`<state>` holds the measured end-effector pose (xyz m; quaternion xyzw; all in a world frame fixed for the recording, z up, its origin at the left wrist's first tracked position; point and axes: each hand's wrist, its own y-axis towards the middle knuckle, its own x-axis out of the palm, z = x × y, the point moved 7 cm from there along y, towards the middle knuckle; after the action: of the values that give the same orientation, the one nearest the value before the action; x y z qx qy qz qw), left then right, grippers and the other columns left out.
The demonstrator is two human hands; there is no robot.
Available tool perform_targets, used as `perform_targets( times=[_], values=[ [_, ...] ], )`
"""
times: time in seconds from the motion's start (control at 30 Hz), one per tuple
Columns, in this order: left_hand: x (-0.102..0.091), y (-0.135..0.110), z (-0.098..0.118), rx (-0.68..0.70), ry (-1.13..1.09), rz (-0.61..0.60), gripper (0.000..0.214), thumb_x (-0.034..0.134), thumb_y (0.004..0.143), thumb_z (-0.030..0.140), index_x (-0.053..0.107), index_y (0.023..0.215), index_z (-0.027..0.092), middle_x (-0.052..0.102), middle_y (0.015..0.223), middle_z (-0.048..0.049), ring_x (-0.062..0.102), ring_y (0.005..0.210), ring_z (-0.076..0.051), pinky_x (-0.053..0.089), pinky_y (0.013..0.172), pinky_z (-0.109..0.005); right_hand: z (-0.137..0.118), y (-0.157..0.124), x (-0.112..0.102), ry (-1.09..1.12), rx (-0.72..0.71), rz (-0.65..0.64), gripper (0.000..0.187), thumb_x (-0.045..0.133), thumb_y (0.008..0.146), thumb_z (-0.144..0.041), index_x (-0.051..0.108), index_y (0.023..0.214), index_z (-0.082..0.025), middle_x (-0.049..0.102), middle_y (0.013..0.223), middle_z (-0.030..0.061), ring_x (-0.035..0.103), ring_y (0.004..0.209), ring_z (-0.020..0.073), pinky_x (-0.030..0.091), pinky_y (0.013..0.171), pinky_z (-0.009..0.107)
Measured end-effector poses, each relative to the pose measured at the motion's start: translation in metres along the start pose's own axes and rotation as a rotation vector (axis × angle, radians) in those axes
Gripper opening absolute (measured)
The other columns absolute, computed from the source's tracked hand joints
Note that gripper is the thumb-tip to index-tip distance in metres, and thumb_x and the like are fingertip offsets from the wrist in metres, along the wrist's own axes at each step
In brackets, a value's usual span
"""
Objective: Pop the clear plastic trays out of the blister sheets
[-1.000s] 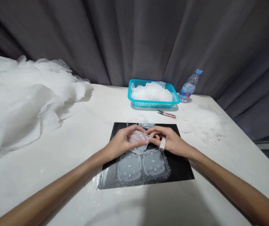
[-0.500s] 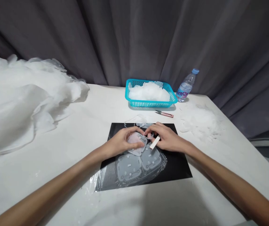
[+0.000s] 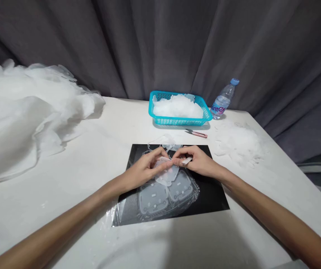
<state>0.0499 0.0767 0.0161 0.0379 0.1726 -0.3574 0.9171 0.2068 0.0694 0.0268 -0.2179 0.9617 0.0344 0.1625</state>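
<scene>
Between thumb and fingers, my left hand (image 3: 154, 163) pinches a thin translucent white fabric piece (image 3: 167, 177) by its upper edge. My right hand (image 3: 192, 158) is closed beside it, its fingertips meeting the left ones at that same edge. A short flat white stick (image 3: 187, 160) is held in the right hand. Both hands are above a black sheet (image 3: 211, 194) under clear film. On the sheet lie pale grey rounded templates (image 3: 153, 198) with small white spots. Loose white trimmings (image 3: 168, 140) lie just beyond the fingers.
A turquoise basket (image 3: 181, 121) holding white fabric pieces stands at the back, near a water bottle (image 3: 222, 101). Pink-handled thread snips (image 3: 196, 133) lie before it. Translucent white fabric (image 3: 37, 112) is heaped at left; white scraps (image 3: 240, 144) lie at right.
The fabric piece has turned and tilted in my left hand. My right fingertips have closed in on its edge, and the white stick has swung to a flatter angle.
</scene>
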Motion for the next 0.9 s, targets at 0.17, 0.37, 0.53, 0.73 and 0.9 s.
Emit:
perform_targets(
  times=[0.17,0.37,0.53,0.73,0.9],
  values=[
    [-0.001,-0.003,0.008,0.115,0.182,0.039,0.028,0.059,0.104,0.045,0.061,0.096,0.019,0.057,0.066,0.0044,0.049,0.056,-0.01,0.036,0.052,-0.022,-0.001,-0.002,-0.005,-0.014,-0.014,-0.012,0.009,0.073,0.084,-0.023,0.078,0.081,-0.015,0.071,0.077,0.0012,0.059,0.073,0.0148,0.04,0.068,0.026],
    [0.033,-0.036,0.055,0.852,0.916,0.089,0.023,0.051,0.102,0.006,0.063,0.093,0.022,0.071,0.083,-0.0019,0.067,0.071,-0.015,0.053,0.067,-0.027,-0.005,-0.005,-0.005,-0.458,-0.104,0.039,0.012,0.069,0.088,-0.011,0.071,0.079,-0.019,0.067,0.078,0.0002,0.057,0.084,0.0172,0.039,0.075,0.028],
    [0.045,-0.052,0.057,1.012,0.964,0.111,0.019,0.058,0.099,0.003,0.062,0.097,0.022,0.075,0.089,-0.0043,0.072,0.076,-0.017,0.058,0.07,-0.027,0.005,-0.003,-0.022,-0.727,-0.094,0.219,0.015,0.062,0.097,-0.013,0.065,0.084,-0.02,0.07,0.085,0.0028,0.057,0.088,0.0206,0.038,0.074,0.031],
    [0.013,-0.03,0.036,0.578,0.483,0.156,0.015,0.055,0.107,0.017,0.057,0.121,0.02,0.077,0.104,-0.0048,0.077,0.09,-0.016,0.061,0.08,-0.025,-0.021,-0.013,-0.039,-0.595,-0.249,0.339,0.009,0.065,0.103,-0.03,0.068,0.101,-0.021,0.072,0.1,0.0039,0.06,0.093,0.0208,0.043,0.088,0.036],
    [0.007,-0.033,0.038,0.572,0.43,0.242,0.018,0.059,0.105,0.015,0.058,0.122,0.021,0.077,0.105,-0.0029,0.078,0.092,-0.014,0.062,0.083,-0.023,-0.052,-0.028,-0.019,-0.39,-0.438,0.015,0.013,0.075,0.097,-0.03,0.071,0.105,-0.021,0.073,0.099,0.0034,0.059,0.093,0.0197,0.048,0.084,0.034]
  ],
)
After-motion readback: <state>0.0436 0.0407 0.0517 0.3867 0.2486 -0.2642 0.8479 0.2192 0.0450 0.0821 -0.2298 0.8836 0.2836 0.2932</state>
